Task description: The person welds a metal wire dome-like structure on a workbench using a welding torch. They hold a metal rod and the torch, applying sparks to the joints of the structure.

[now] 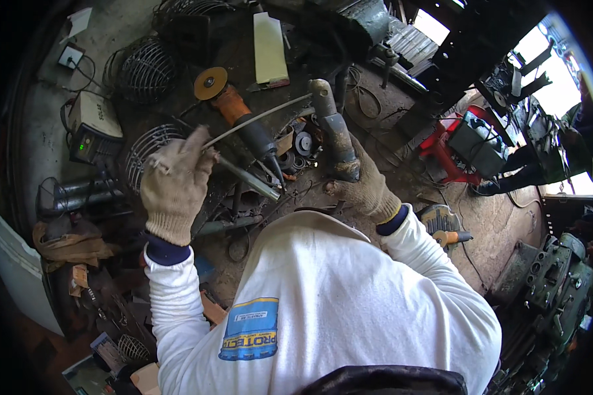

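Observation:
My right hand (369,187), in a tan knit glove, is closed round the lower end of a worn, stepped metal shaft (337,135). The shaft stands nearly upright and has a small hole near its top. My left hand (178,187), gloved alike, holds one end of a thin, slightly bowed metal rod (260,118) at its fingers. The rod's far end meets the shaft near its top, though whether they touch I cannot tell. Below the rod lies an orange and black angle grinder (237,112) with a yellowish disc. A metal tube (250,179) runs beside the left hand.
Round wire guards (146,62) and a welding machine (93,125) with green lights stand at left. A yellowish board (270,49) lies at the far side. At right are a red plastic chair (445,151), a second grinder (451,237), a person's legs (517,171) and greasy machinery (553,276).

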### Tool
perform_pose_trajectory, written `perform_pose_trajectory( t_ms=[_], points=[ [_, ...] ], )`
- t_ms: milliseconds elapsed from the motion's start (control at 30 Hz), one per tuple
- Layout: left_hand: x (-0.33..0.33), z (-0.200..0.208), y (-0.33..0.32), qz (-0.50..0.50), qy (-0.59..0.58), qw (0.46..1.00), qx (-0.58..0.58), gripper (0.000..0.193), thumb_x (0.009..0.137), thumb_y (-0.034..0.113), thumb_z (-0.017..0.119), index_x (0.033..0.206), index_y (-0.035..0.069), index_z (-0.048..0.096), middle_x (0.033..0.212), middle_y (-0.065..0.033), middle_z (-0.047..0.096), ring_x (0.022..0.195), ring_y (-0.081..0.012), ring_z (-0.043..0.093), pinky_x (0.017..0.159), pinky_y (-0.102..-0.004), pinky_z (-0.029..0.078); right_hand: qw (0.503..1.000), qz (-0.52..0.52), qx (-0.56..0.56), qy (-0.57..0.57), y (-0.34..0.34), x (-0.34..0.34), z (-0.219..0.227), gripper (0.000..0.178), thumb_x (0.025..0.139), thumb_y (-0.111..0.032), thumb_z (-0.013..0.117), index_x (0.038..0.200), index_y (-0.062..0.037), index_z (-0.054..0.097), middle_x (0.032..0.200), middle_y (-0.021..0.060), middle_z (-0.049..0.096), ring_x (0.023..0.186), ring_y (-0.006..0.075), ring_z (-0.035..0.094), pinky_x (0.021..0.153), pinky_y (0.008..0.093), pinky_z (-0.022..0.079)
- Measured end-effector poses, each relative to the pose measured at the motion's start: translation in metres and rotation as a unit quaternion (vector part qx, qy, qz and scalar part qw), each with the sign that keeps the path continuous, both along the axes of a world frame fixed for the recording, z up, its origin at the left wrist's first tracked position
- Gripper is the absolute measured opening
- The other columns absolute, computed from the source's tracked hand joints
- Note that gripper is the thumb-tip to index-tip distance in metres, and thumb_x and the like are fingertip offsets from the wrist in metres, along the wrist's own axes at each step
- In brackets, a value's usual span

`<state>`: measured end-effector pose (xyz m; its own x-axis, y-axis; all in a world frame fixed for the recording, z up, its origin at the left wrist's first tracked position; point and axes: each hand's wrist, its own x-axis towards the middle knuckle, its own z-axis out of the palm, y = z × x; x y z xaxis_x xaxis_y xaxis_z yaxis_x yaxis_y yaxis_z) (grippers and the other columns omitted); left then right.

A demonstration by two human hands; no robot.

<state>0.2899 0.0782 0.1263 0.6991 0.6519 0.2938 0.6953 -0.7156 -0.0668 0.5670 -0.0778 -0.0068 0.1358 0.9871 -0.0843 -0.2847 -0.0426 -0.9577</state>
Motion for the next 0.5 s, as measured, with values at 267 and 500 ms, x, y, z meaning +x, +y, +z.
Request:
perform_pose_trajectory(
  t_ms=[267,500],
  points=[
    [-0.020,0.038,-0.016,-0.050,-0.195,0.939,0.279,0.056,0.104,0.044,0.059,0.125,-0.007,0.061,0.120,-0.0192,0.068,0.110,-0.0377,0.066,0.093,-0.0462,0.054,0.951,-0.180,0.220,0.123,0.005,0.069,-0.006,0.109,0.066,-0.082,0.072,0.143,-0.0079,0.045,0.120,0.0102,0.063,0.102,0.0218,0.065,0.086,0.0394,0.057],
    [-0.052,-0.027,-0.017,0.014,-0.170,0.984,0.047,0.044,0.103,0.038,0.060,0.124,0.000,0.064,0.120,-0.0189,0.069,0.110,-0.0400,0.065,0.096,-0.0477,0.052,0.858,-0.453,0.211,-0.116,0.013,0.186,0.044,0.069,0.086,-0.075,0.064,0.111,-0.0102,0.058,0.098,0.0085,0.065,0.086,0.0238,0.066,0.076,0.0426,0.058]
  ],
)
